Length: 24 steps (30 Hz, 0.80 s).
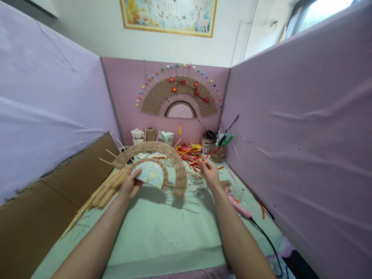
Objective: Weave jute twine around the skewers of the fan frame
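Observation:
A fan-shaped piece hangs above the table, with a wide woven twine arch [180, 170], thin wooden sticks radiating through it and a pale blue floral half-circle [151, 173] at its centre. My left hand [133, 185] grips the half-circle at its left lower edge, thumb on top. At the right of the arch is my right hand [209, 174], its fingertips pinched together close to the stick ends. Whatever lies between those fingertips is too small to make out. Red and orange pipe cleaners [190, 156] lie behind the fan piece.
A bundle of sticks [106, 190] and brown cardboard [58, 197] are at the left. A pink glue gun [240, 207] with a black cord lies at the right. Jars, a twine spool [150, 134] and a tool pot [217, 154] stand behind, below a finished fan [154, 97].

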Each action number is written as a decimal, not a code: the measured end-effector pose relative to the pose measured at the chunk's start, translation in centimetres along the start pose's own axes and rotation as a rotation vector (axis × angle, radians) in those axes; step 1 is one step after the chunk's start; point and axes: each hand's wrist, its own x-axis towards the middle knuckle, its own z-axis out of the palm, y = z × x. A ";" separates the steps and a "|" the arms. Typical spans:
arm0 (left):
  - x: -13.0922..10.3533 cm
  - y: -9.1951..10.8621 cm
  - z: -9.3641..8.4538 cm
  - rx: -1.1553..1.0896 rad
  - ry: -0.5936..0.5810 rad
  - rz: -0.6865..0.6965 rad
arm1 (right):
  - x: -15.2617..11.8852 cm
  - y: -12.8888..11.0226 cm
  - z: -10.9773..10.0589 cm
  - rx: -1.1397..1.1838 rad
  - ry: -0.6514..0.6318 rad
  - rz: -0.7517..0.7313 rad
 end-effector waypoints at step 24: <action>0.3 -0.1 0.2 -0.112 0.030 0.048 | -0.5 1.4 1.6 -0.082 -0.101 0.026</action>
